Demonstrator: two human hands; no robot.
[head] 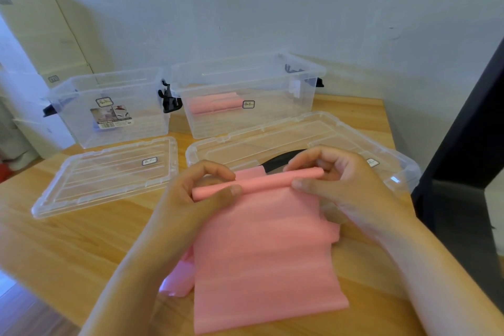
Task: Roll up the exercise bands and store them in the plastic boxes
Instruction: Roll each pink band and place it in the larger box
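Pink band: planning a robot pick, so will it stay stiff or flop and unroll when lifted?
Probably floppy: the pink band lies in soft waves on the table. Its rolled end likely unrolls if released, since left hand and right hand pinch it.

Two bare hands and forearms, left hand (201, 199) on a bare left forearm (131, 267) entering from 7 o'clock, right hand (346, 183) on a bare right forearm (422, 267) from 5 o'clock, short plain thumbnails (236, 190)
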